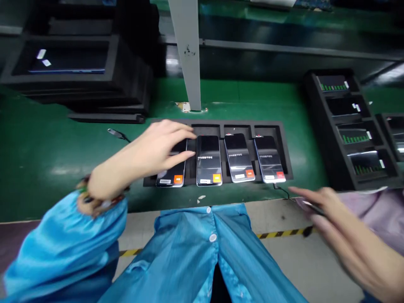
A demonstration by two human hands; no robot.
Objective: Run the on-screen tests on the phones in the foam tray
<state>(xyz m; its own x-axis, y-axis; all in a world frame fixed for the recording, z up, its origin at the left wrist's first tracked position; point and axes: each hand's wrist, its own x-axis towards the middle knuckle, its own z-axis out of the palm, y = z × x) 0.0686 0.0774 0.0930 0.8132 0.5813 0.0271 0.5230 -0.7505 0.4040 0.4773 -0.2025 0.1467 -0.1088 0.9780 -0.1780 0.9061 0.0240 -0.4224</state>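
My left hand hovers over the leftmost phone, fingers apart, covering part of it; whether it touches the glass I cannot tell. Right of it lie a second phone, a third phone and the rightmost phone, screens lit with Chinese text and orange or red squares. All rest in a black foam tray. A thin black cable leads from the rightmost phone's lower edge towards my right hand. That hand, smeared by motion, has its index finger stretched and holds a slim dark piece with a pale tip.
Stacked black trays with a phone on top stand at the left. A cable with a metal plug lies near my left forearm. At the right is another black tray of phones. A grey post rises behind the middle tray.
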